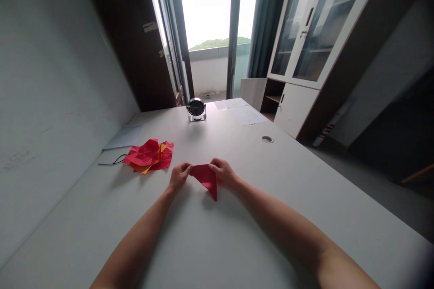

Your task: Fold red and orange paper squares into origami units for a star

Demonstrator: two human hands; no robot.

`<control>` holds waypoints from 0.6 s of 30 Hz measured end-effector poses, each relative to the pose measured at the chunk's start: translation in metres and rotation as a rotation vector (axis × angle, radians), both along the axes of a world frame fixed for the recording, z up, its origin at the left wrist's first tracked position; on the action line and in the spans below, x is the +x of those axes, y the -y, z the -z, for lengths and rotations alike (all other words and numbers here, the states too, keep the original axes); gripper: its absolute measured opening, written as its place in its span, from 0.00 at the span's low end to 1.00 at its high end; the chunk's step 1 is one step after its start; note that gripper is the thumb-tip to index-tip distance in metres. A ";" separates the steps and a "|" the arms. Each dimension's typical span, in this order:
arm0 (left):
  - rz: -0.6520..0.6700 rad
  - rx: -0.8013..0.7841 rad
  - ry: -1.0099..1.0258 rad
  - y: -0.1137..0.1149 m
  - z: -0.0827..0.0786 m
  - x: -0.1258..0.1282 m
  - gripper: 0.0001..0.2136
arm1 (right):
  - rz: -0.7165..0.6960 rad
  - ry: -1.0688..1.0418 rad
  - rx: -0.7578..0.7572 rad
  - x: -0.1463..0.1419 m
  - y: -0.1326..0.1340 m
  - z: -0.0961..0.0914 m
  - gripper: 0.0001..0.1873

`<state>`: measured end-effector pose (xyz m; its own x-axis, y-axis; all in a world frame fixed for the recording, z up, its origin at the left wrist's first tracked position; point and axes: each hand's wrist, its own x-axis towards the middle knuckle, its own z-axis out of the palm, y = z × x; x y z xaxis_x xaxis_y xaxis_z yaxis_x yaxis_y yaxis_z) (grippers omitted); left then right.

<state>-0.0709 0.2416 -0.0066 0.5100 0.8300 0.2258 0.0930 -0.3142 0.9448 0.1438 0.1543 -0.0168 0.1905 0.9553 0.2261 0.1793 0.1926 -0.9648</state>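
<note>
A piece of folded red paper [206, 177] is held between my two hands over the white table [190, 235]. Its upper edge runs nearly level, and one sharp corner points down toward me. My left hand [180, 174] pinches the paper's upper left corner between thumb and fingers. At the upper right corner, my right hand [223, 171] grips it, thumb on the near face and fingers mostly hidden behind. To the left lies a pile of creased red paper [149, 154] with orange paper [146, 170] among it.
A small round black-and-silver device on a stand [196, 109] sits toward the table's far end. White sheets [249, 114] lie at the far right, near a round cable hole [267, 139]. A pale sheet [125, 136] and a black cord [113, 162] are by the left wall.
</note>
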 end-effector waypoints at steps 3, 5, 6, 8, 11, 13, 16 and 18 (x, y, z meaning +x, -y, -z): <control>-0.021 0.000 0.043 0.001 0.001 0.001 0.14 | -0.082 0.058 -0.010 -0.001 0.002 -0.002 0.13; -0.001 0.007 0.027 0.004 0.001 0.003 0.15 | -0.114 0.135 -0.020 -0.002 0.004 -0.005 0.14; 0.018 0.015 0.010 0.006 0.000 0.004 0.15 | -0.124 0.176 -0.022 -0.002 0.005 -0.006 0.14; 0.059 0.044 -0.030 0.009 -0.001 0.005 0.15 | -0.135 0.251 -0.020 -0.003 0.006 -0.009 0.14; 0.080 0.109 -0.090 0.012 -0.003 0.005 0.14 | -0.134 0.327 -0.015 -0.003 0.007 -0.010 0.14; 0.081 0.144 -0.125 0.013 -0.004 0.005 0.13 | -0.140 0.352 -0.014 -0.004 0.006 -0.010 0.14; 0.108 0.166 -0.154 0.016 -0.004 0.007 0.13 | -0.173 0.361 -0.002 -0.004 0.007 -0.011 0.14; 0.115 0.170 -0.152 0.018 -0.004 0.008 0.14 | -0.193 0.364 0.003 -0.005 0.008 -0.011 0.14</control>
<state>-0.0625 0.2231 -0.0031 0.6378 0.7210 0.2708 0.1840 -0.4841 0.8555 0.1387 0.1466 -0.0059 -0.0852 0.9648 0.2489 0.4693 0.2593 -0.8441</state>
